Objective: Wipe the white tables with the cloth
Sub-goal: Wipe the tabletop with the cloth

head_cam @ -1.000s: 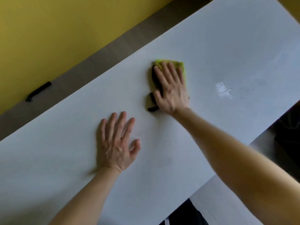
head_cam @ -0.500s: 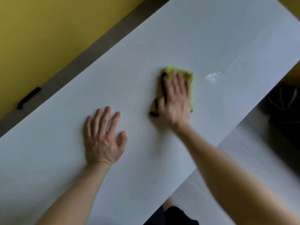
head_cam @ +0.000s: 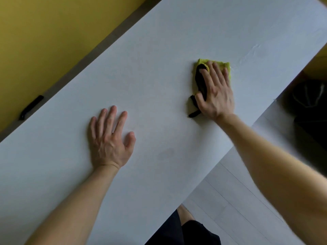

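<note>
A long white table [head_cam: 159,68] runs diagonally across the view. A folded yellow-green cloth [head_cam: 198,80] with a black strip lies on it near the right edge. My right hand [head_cam: 215,92] presses flat on the cloth, fingers spread over it, covering most of it. My left hand [head_cam: 109,138] rests palm down on the bare table to the left, fingers apart, holding nothing. A faint wet streak [head_cam: 253,50] shines on the surface just beyond the cloth.
A yellow wall [head_cam: 44,41] and a grey-brown strip [head_cam: 85,59] run along the table's far side, with a small black object [head_cam: 31,107] lying on the strip. Pale floor [head_cam: 238,200] and a dark object [head_cam: 307,106] lie past the near edge.
My right hand has slid the cloth to the right along the table, toward the wet streak. My left hand stays flat on the table.
</note>
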A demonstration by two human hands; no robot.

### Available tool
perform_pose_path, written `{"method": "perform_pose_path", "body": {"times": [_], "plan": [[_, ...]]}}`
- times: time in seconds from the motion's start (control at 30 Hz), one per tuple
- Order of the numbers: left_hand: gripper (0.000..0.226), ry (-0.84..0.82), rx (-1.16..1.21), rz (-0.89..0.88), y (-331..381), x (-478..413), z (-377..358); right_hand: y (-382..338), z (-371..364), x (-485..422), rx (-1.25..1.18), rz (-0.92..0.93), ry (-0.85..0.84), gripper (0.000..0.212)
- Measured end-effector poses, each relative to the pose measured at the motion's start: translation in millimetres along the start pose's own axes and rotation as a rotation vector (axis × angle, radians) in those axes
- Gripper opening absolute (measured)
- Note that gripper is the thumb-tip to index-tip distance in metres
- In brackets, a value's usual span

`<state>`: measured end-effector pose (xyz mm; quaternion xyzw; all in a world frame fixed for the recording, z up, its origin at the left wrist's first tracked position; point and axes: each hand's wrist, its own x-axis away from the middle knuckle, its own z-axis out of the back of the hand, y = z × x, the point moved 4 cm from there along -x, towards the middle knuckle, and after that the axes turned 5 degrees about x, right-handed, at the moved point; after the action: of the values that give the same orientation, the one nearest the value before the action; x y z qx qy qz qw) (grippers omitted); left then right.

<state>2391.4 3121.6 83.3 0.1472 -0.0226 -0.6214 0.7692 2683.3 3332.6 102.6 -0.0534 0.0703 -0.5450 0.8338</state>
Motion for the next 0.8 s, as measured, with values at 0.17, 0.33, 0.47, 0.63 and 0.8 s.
{"method": "perform_pose_path", "body": {"times": [0.17,0.33,0.47,0.63,0.8], "plan": [[0.064,0.019,0.001,-0.016,0.3,0.3,0.5,-139.2,-9.4,126.8,-0.168,0.332,-0.129,0.074],[0.064,0.030,-0.010,-0.008,-0.7,0.2,-1.4,-89.8,-11.3,134.8,-0.151,0.528,-0.164,0.070],[0.063,0.026,-0.022,-0.004,-4.0,0.3,-3.8,26.5,5.8,85.5,-0.012,0.116,-0.015,0.068],[0.066,-0.023,-0.053,0.009,-2.3,0.2,-4.6,-58.6,3.4,138.3,-0.069,-0.052,0.035,0.074],[0.081,-0.220,-0.096,0.101,15.4,0.1,-3.2,-125.1,-6.0,228.9,-0.169,0.708,-0.210,0.072]]}}
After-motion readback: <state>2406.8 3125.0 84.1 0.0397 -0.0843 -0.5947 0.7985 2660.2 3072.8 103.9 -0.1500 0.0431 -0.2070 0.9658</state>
